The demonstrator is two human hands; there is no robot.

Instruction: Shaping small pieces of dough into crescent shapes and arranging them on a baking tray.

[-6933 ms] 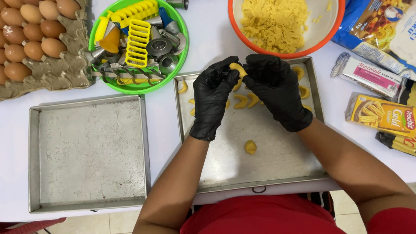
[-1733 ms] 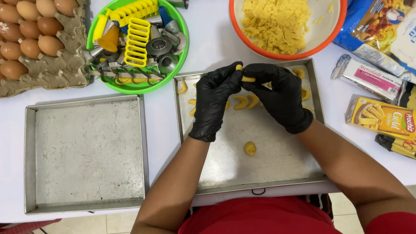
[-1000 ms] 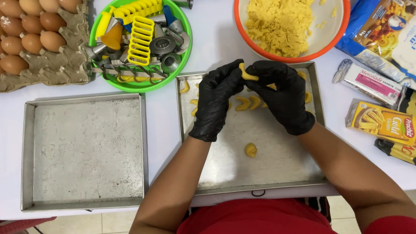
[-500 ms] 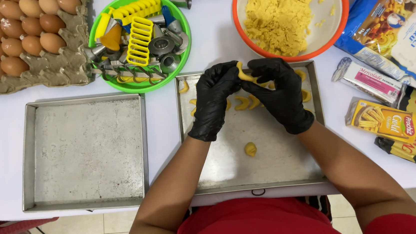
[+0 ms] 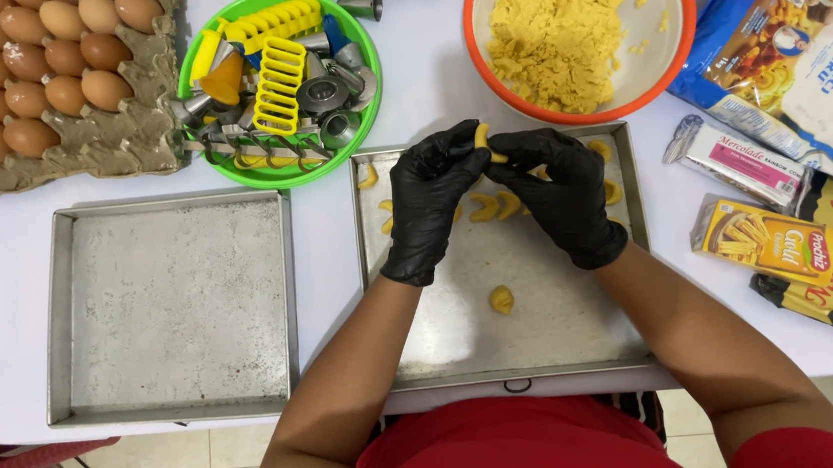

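Pinching a small curved piece of yellow dough [image 5: 482, 141] between fingertips, I see my left hand [image 5: 431, 203] and right hand [image 5: 564, 194], both in glossy black gloves, meeting over the far end of the dull metal baking tray [image 5: 545, 328]. Crescent dough pieces [image 5: 494, 206] lie beneath; one dough lump [image 5: 501, 300] sits nearer me. Orange bowl [image 5: 673, 11]: crumbly yellow dough. Green bowl [image 5: 364, 38]: metal and plastic cutters. Second tray [image 5: 170, 306] lies left on the white table [image 5: 326, 232].
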